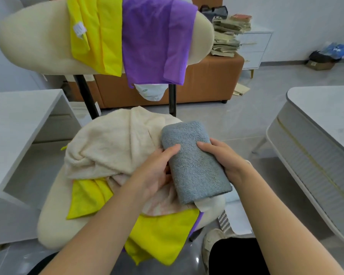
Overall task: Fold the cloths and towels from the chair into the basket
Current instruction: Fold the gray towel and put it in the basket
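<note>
Where the grey towel [195, 161] is lying: folded, over the beige towel [111, 143] on the chair seat [52, 221].
Left hand [157, 171]: is gripping its left edge, thumb on top.
Right hand [222, 157]: is gripping its right edge.
Chair back [28, 40]: yellow cloth [99, 36] and purple cloth [155, 40] are hanging.

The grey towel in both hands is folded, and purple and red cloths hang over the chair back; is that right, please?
Not quite: in the head view, the yellow cloth, not a red one, hangs beside the purple cloth.
</note>
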